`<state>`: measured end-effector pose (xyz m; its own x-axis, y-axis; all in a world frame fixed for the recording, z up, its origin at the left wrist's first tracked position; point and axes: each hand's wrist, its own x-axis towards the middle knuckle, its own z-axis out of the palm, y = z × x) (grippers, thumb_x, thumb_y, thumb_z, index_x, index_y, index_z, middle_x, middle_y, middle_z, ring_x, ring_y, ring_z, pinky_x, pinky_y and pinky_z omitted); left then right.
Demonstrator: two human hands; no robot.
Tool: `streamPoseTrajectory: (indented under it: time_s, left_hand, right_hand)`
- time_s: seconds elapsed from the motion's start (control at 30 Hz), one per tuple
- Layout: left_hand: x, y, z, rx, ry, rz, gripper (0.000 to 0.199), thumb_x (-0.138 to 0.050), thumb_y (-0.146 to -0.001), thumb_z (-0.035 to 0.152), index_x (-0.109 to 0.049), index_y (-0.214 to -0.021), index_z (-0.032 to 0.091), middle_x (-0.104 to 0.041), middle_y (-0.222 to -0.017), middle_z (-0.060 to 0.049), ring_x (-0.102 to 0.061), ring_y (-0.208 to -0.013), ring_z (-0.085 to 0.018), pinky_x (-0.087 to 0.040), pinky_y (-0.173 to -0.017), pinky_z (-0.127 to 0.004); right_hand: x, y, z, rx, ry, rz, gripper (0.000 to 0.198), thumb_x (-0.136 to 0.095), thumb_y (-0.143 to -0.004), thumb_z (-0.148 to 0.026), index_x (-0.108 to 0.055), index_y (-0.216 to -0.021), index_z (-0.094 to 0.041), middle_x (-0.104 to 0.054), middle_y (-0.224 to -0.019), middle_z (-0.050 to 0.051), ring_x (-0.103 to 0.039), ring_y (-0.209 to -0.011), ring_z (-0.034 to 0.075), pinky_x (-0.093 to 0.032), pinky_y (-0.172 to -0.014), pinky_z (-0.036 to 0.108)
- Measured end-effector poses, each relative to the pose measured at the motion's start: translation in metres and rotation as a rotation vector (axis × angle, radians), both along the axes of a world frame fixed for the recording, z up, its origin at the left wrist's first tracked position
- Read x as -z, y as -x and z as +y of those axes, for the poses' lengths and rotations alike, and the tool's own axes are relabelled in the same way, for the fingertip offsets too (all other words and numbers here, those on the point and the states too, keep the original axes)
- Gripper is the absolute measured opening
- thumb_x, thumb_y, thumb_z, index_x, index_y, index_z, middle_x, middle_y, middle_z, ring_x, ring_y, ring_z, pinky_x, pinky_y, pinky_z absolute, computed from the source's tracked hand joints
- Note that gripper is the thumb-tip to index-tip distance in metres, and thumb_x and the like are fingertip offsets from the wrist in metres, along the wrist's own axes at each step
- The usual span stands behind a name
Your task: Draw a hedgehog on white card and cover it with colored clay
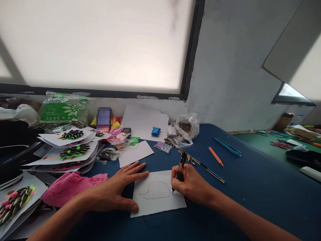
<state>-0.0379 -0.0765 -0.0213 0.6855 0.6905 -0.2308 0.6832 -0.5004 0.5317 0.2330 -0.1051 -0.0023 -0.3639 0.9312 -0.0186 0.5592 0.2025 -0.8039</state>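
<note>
Currently: sheet (155,208) lies on the blue table (230,207), before the person. Left hand (120,190) spread flat, thumb and fingertips on its left side. Right hand (189,184) pinches a black pen (181,165), tip at the sheet's right part.

Progress: rounded outline (157,190) looks nearly closed, pointed at left; a short stroke shows by the pen tip. Inside bare: no seeds, no colour, whereas the stacked sheets (50,139) at left carry both. Drawing seems at an early stage.

Containers: clear bag (194,122) by the wall holds striped seeds (185,127); green-printed bag (64,108), contents unclear; small packets (120,137), coloured stuff inside.
</note>
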Motion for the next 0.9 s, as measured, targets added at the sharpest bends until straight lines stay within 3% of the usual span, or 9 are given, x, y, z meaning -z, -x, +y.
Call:
streamPoseTrajectory:
  time_s: [0.2, 0.37, 0.6, 0.9]
  left_hand:
    - [-0.004, -0.003, -0.001, -0.004, 0.009, 0.002, 0.092, -0.066, -0.073, 0.071, -0.025, -0.149, 0.040, -0.007, -0.162, 0.000, 0.004, -0.147, -0.035, -0.007, -0.116, -0.059]
    - [-0.002, -0.003, 0.000, 0.006, 0.001, 0.006, 0.089, -0.066, -0.073, 0.071, -0.028, -0.148, 0.042, -0.006, -0.162, 0.003, 0.005, -0.146, -0.035, -0.006, -0.116, -0.058]
    - [-0.002, -0.002, 0.000, -0.009, 0.015, -0.014, 0.091, -0.068, -0.071, 0.071, -0.029, -0.148, 0.039, -0.007, -0.162, 0.003, 0.004, -0.147, -0.033, -0.006, -0.117, -0.056]
    - [-0.003, -0.003, 0.000, -0.003, 0.009, -0.030, 0.090, -0.068, -0.072, 0.069, -0.030, -0.148, 0.039, -0.008, -0.161, 0.002, 0.004, -0.147, -0.034, -0.007, -0.116, -0.057]
  right_hand:
    - [-0.001, 0.002, -0.006, 0.033, -0.017, 0.100, 0.015, -0.050, -0.077, -0.014, -0.048, -0.063, -0.018, -0.040, -0.054, -0.006, -0.036, -0.052, 0.009, -0.028, -0.048, 0.023]
    - [0.008, 0.014, -0.012, 0.007, -0.077, 0.179, 0.015, -0.053, -0.088, -0.027, -0.062, -0.082, -0.016, -0.051, -0.060, -0.003, -0.047, -0.055, 0.011, -0.037, -0.052, 0.023]
    - [0.021, 0.028, -0.015, -0.004, -0.248, 0.200, 0.014, -0.059, -0.085, -0.025, -0.069, -0.085, -0.016, -0.067, -0.075, 0.003, -0.056, -0.064, 0.013, -0.042, -0.056, 0.023]
    - [0.033, 0.035, -0.017, 0.005, -0.271, 0.222, 0.014, -0.059, -0.085, -0.025, -0.069, -0.088, -0.016, -0.069, -0.076, 0.004, -0.059, -0.065, 0.015, -0.045, -0.057, 0.024]
